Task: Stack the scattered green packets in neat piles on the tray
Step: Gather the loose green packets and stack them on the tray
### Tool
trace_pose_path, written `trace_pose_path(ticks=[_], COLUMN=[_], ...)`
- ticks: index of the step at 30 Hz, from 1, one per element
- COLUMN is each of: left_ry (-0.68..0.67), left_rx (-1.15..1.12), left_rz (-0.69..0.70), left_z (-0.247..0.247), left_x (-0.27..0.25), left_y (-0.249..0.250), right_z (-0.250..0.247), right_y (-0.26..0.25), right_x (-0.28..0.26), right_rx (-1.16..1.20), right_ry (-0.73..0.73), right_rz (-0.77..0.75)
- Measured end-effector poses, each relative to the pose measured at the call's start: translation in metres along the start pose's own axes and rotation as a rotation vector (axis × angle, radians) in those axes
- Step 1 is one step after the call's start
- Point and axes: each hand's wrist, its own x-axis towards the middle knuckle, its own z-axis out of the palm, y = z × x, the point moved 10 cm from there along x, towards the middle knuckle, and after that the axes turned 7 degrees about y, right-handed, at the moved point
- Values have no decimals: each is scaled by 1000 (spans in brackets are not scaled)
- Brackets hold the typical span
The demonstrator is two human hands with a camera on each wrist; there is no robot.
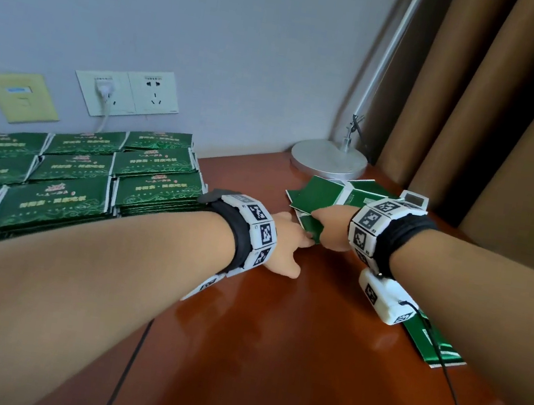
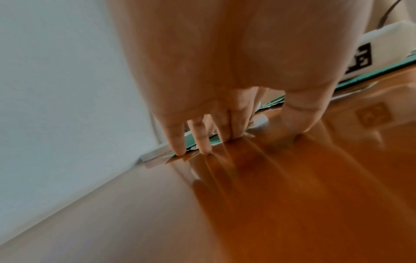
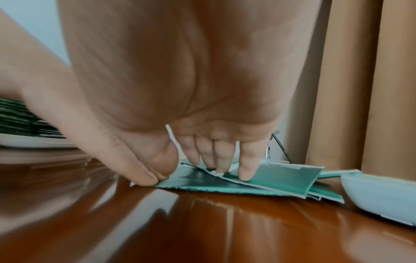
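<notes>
- Head view has both your hands meeting at the loose green packets (image 1: 318, 194) by the lamp base (image 1: 329, 159), far right of the wooden table (image 1: 272, 342). Makes sense, that's the messy bunch left to tidy.
- Your right hand (image 1: 331, 227) is on top of that bunch. In the right wrist view its fingertips (image 3: 245, 173) press down on the upper packet while the thumb (image 3: 144, 176) sits at the near edge of the lowest one, so it looks like you're pinning the lot before lifting. No real curl around anything yet.
- Your left hand (image 1: 287, 243) comes in low from the side, fingers (image 2: 178, 142) straight and touching the table right at the packets' edge, probably to square them up or slide under.
- Neat piles of packets (image 1: 88, 182) already fill the tray at the left; only the tray's white rim (image 3: 33, 143) shows.
- One more stray packet (image 1: 431, 345) lies near your right forearm, so grab that too.
</notes>
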Motion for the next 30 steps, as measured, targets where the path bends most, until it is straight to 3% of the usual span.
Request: trace_pose_path(ticks=[9, 20, 30], left_ry=[-47, -85, -96], left_rx=[-42, -106, -121], left_rz=[-25, -53, -119], left_z=[11, 35, 42], left_x=[-34, -137, -249], left_y=[-8, -5, -7], right_z=[-1, -7, -40], right_y=[-17, -66, -160], right_x=[-13, -45, -104], right_rx=[-32, 6, 136], right_ry=[-4, 15, 25], right_rz=[-15, -91, -381])
